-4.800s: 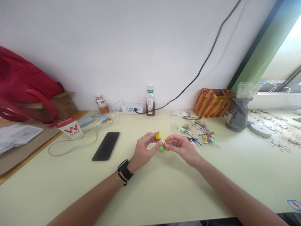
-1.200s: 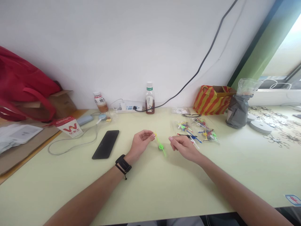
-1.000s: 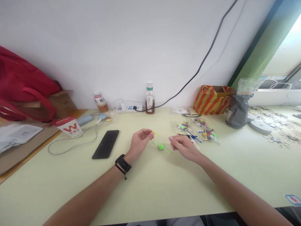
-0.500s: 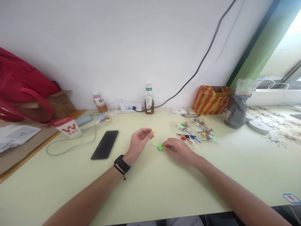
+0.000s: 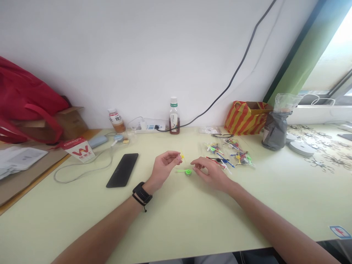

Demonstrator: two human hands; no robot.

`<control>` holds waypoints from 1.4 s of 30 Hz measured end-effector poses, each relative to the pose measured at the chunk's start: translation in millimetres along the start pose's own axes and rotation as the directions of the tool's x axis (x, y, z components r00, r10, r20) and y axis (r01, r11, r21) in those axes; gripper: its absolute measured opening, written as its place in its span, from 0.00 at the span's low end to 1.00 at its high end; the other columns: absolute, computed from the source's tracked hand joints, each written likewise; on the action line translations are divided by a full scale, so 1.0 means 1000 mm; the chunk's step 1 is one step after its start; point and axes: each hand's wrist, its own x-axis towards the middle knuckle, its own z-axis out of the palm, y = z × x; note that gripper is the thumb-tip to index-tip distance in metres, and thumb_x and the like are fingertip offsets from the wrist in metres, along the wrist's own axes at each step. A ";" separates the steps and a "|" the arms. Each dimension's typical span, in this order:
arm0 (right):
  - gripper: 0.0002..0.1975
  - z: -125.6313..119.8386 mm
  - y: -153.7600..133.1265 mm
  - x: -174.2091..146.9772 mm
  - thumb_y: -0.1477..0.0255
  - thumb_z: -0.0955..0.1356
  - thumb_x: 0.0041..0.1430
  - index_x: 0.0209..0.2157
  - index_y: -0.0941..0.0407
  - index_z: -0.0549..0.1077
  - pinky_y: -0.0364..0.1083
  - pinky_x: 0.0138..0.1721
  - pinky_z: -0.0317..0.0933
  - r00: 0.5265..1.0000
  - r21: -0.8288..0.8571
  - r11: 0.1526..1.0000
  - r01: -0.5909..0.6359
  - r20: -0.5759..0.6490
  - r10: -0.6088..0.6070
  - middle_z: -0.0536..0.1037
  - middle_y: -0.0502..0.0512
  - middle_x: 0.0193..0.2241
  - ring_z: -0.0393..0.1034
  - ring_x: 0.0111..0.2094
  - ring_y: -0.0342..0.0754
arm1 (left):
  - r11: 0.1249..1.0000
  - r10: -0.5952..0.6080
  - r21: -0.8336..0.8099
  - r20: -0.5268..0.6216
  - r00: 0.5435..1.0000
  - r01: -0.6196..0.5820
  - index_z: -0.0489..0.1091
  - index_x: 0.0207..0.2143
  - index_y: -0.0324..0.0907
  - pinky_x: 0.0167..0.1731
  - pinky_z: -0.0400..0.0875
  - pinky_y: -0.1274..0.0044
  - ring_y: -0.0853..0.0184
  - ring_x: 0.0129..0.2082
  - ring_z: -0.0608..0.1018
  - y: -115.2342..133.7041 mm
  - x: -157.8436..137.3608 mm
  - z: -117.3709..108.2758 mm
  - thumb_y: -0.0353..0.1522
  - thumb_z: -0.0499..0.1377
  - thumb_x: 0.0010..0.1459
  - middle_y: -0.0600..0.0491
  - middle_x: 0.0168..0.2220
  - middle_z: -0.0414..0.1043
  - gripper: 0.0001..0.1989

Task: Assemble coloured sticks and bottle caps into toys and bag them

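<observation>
Between thumb and fingers, my left hand (image 5: 165, 165) pinches a small yellow plastic piece (image 5: 182, 157) above the table. Its exact shape is too small and blurred to tell. A green plastic arrow spinner (image 5: 188, 172) with a round base lies on the table just below, its thin pointer toward the left. My right hand (image 5: 210, 172) is beside the spinner on the right, apart from it. Its fingers are slightly bent and apart, with nothing seen in them. Behind it lie several loose arrow spinners (image 5: 220, 160) in red, black, blue and white.
Clear bags of coloured spinners (image 5: 242, 157) lie at back right. A black phone (image 5: 122, 170) is left of my left hand. Along the wall stand a bottle (image 5: 174, 119), a power strip (image 5: 151, 126) and a striped bag (image 5: 243, 119). Metal pieces (image 5: 319, 165) are spread far right.
My right hand has let go of the green spinner and drawn slightly up from it. My left hand still pinches the yellow piece, which has shifted slightly right and down.
</observation>
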 end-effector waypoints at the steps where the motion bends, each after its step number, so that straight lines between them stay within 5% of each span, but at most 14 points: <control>1: 0.10 0.000 -0.004 0.001 0.69 0.66 0.68 0.49 0.52 0.75 0.50 0.41 0.64 0.999 0.090 0.995 -0.034 -0.009 0.035 0.77 0.55 0.35 0.71 0.37 0.50 | 1.000 0.001 -0.001 0.014 1.000 -0.001 0.79 0.42 0.39 0.43 0.77 0.71 0.65 0.36 0.81 0.001 -0.001 0.000 0.38 0.72 0.54 0.49 0.37 0.81 0.16; 3: 0.17 0.000 -0.013 0.002 0.66 0.67 0.68 0.56 0.51 0.71 0.49 0.37 0.63 0.991 0.327 0.936 -0.127 0.006 0.133 0.75 0.52 0.34 0.69 0.34 0.48 | 1.000 0.002 -0.002 0.039 0.999 -0.002 0.79 0.42 0.39 0.43 0.77 0.71 0.65 0.36 0.81 0.004 -0.002 0.001 0.38 0.72 0.54 0.49 0.37 0.81 0.16; 6: 0.21 0.000 -0.024 0.004 0.63 0.70 0.65 0.58 0.48 0.68 0.47 0.33 0.60 0.950 0.634 0.724 -0.272 0.055 0.309 0.74 0.49 0.35 0.64 0.28 0.44 | 1.000 -0.008 -0.012 0.064 0.998 0.008 0.79 0.41 0.39 0.43 0.78 0.70 0.64 0.35 0.81 0.008 -0.005 0.004 0.38 0.73 0.53 0.49 0.36 0.81 0.16; 8: 0.09 -0.002 -0.026 0.004 0.62 0.70 0.64 0.42 0.52 0.75 0.46 0.30 0.54 0.924 0.737 0.582 -0.344 0.154 0.350 0.70 0.48 0.28 0.58 0.25 0.43 | 1.000 -0.014 -0.015 0.065 0.998 0.015 0.79 0.40 0.39 0.43 0.78 0.70 0.64 0.35 0.81 0.010 -0.006 0.005 0.38 0.73 0.52 0.49 0.36 0.81 0.16; 10: 0.20 -0.005 -0.026 0.003 0.63 0.68 0.65 0.21 0.55 0.67 0.47 0.28 0.47 0.920 0.805 0.451 -0.385 0.296 0.258 0.60 0.46 0.20 0.50 0.22 0.42 | 1.000 -0.011 -0.010 0.050 0.999 0.011 0.79 0.40 0.39 0.42 0.78 0.70 0.64 0.35 0.81 0.010 -0.007 0.005 0.39 0.74 0.52 0.49 0.36 0.82 0.16; 12: 0.28 -0.011 -0.025 0.002 0.64 0.66 0.65 0.13 0.55 0.55 0.48 0.28 0.43 0.920 0.857 0.336 -0.391 0.365 0.142 0.52 0.46 0.19 0.45 0.21 0.41 | 1.000 -0.004 -0.002 0.028 1.000 0.005 0.79 0.40 0.40 0.43 0.78 0.70 0.64 0.35 0.81 0.010 -0.005 0.004 0.39 0.73 0.52 0.48 0.36 0.82 0.16; 14: 0.28 -0.016 -0.024 0.003 0.64 0.66 0.65 0.13 0.56 0.54 0.48 0.28 0.41 0.932 0.893 0.268 -0.362 0.336 0.139 0.52 0.47 0.21 0.44 0.22 0.41 | 1.000 -0.002 0.006 0.004 1.000 0.002 0.79 0.40 0.39 0.43 0.77 0.70 0.64 0.35 0.81 0.008 -0.003 0.002 0.39 0.73 0.52 0.48 0.36 0.82 0.16; 23: 0.25 -0.023 -0.023 0.007 0.56 0.65 0.67 0.21 0.56 0.66 0.47 0.28 0.42 0.918 0.890 0.275 -0.363 0.290 0.270 0.56 0.48 0.24 0.47 0.23 0.43 | 0.991 -0.095 0.081 -0.116 0.989 0.105 0.78 0.37 0.39 0.44 0.77 0.68 0.62 0.36 0.82 -0.014 0.007 -0.009 0.40 0.75 0.49 0.47 0.37 0.83 0.18; 34: 0.27 -0.026 -0.025 0.009 0.47 0.63 0.64 0.22 0.54 0.64 0.47 0.27 0.50 0.905 0.781 0.479 -0.400 0.256 0.339 0.59 0.50 0.23 0.48 0.23 0.45 | 0.988 -0.122 0.084 -0.121 0.985 0.132 0.78 0.36 0.38 0.41 0.77 0.68 0.62 0.35 0.82 -0.011 0.005 -0.007 0.41 0.74 0.49 0.45 0.37 0.83 0.18; 42: 0.25 -0.027 -0.025 0.010 0.50 0.65 0.65 0.23 0.55 0.67 0.46 0.26 0.47 0.905 0.823 0.417 -0.386 0.250 0.345 0.59 0.49 0.24 0.49 0.23 0.43 | 0.997 -0.072 0.013 -0.172 0.983 0.075 0.79 0.38 0.39 0.44 0.77 0.67 0.63 0.34 0.82 -0.007 0.005 -0.006 0.40 0.74 0.50 0.47 0.38 0.82 0.18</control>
